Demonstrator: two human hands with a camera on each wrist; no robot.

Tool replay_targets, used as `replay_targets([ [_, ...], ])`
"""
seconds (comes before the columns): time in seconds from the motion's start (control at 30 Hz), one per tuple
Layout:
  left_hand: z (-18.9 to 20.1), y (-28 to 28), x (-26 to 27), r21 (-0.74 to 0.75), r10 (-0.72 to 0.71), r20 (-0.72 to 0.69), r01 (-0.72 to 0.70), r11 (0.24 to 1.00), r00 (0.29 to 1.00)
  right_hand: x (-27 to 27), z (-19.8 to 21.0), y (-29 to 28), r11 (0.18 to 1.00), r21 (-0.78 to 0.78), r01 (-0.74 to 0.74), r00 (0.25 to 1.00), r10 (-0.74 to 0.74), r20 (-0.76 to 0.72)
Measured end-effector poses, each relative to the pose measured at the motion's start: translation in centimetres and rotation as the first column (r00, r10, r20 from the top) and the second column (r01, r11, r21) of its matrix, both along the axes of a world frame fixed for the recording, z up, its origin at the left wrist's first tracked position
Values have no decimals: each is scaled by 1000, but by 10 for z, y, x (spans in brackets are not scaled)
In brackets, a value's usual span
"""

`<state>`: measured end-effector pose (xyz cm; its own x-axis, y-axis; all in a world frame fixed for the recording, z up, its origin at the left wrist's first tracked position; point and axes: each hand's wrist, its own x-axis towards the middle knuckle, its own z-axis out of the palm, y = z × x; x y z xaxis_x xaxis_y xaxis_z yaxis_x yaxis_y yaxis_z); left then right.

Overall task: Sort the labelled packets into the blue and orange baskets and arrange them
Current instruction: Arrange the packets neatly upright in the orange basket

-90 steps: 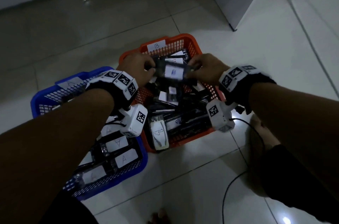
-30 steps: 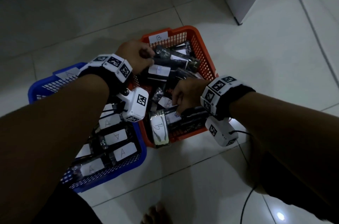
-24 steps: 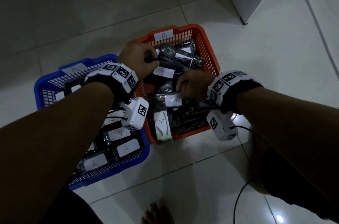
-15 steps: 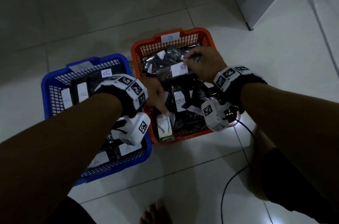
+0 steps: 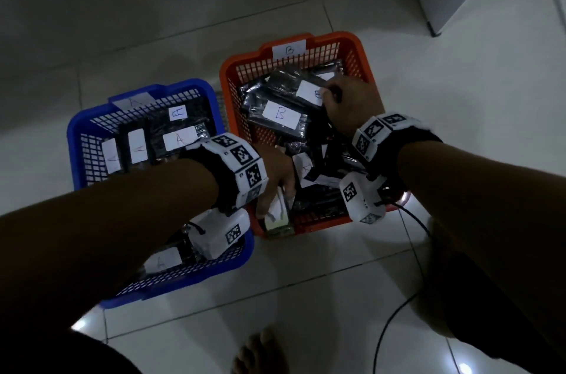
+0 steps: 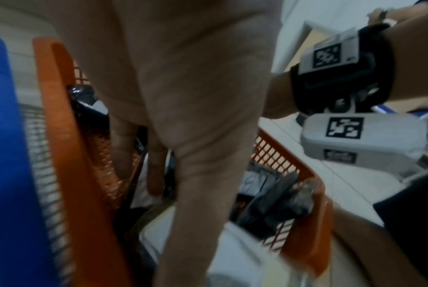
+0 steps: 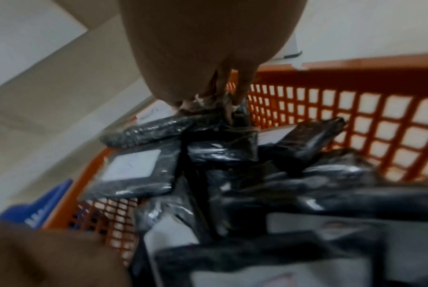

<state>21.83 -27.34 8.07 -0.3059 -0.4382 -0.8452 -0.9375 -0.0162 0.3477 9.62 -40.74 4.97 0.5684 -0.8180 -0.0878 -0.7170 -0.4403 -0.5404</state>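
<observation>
While both hands work inside the orange basket (image 5: 366, 67), black labelled packets fill it and the blue basket (image 5: 76, 140) beside it on the floor.
Right hand (image 5: 349, 104) pinches the end of a far packet (image 5: 294, 84) marked B; left hand (image 5: 277, 177) reaches down at the near wall, fingers (image 6: 124, 147) extended onto a white-labelled packet (image 5: 280, 214), grip unclear.
</observation>
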Motion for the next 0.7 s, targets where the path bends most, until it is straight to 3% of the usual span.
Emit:
replay_targets([
  [0.07, -2, -1, 3, -20, -65, -19, 65, 998, 998, -4, -1, 2, 999, -22, -43, 999, 43, -7],
  [0.13, -1, -1, 9, -106, -30, -17, 28, 994, 999, -8, 3, 5, 997, -52, -55, 998, 55, 10],
  [0.23, 7, -9, 22, -196, 206, -73, -217, 956, 976, -21, 16, 11, 987, -151, -57, 997, 63, 35],
  [0.27, 10, -13, 28, -230, 296, -96, -311, 922, 950, -26, 21, 14, 986, -143, -85, 996, 89, 24],
  [0.33, 16, -25, 42, -346, 412, -131, -431, 833, 902, -35, 32, 17, 979, 15, -203, 978, 203, -48],
  [0.43, 18, -40, 55, -548, 511, -154, -504, 667, 845, -42, 35, 26, 891, 287, -351, 868, 425, -257],
  [0.6, 9, -48, 56, -738, 590, -197, -515, 436, 783, -43, 21, 43, 815, 292, -500, 700, 579, -418],
  [0.67, 7, -45, 53, -798, 602, -186, -477, 369, 776, -41, 17, 46, 782, 238, -576, 689, 621, -374],
  [0.7, 7, -43, 50, -817, 620, -173, -463, 345, 765, -41, 17, 46, 791, 223, -569, 731, 612, -302],
])
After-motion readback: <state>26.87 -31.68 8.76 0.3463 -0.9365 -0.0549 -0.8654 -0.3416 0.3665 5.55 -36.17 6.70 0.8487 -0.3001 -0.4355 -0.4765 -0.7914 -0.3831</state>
